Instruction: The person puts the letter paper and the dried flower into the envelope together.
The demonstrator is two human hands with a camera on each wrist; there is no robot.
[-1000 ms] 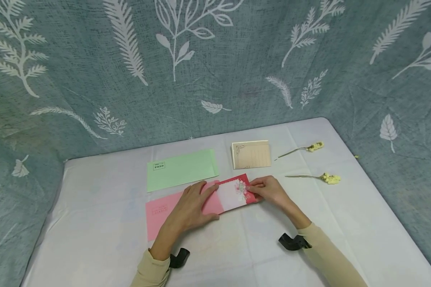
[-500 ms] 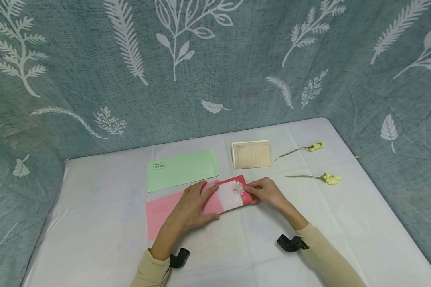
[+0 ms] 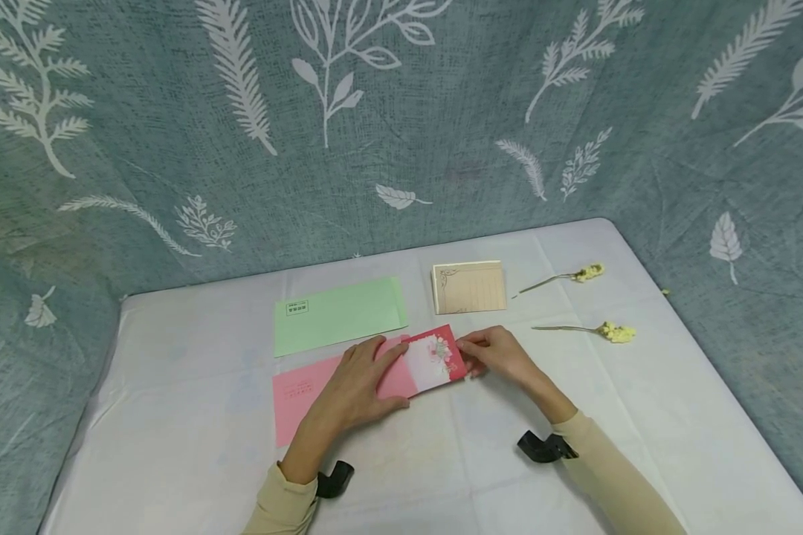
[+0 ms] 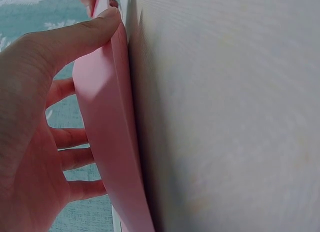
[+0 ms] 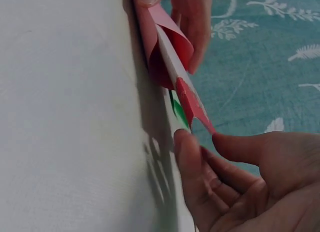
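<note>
A pink envelope lies in front of the green one, its mouth facing right. My left hand grips it across its width, thumb on the near edge and fingers on the far edge; in the left wrist view the envelope bows between them. A red-and-white card with printed flowers stands partly inside the mouth, its left part hidden. At the card's outer end is my right hand, thumb and forefinger at its edge. In the right wrist view the mouth gapes round the card.
Behind lies a green envelope. A stack of beige lined note cards sits at the back. Two stems with yellow flowers lie at the right on the white-covered table. A patterned teal cloth hangs behind.
The card has moved slightly left, deeper into the pink envelope. The right fingers have slid back from the card's face to its outer edge. The left hand stays in place.
</note>
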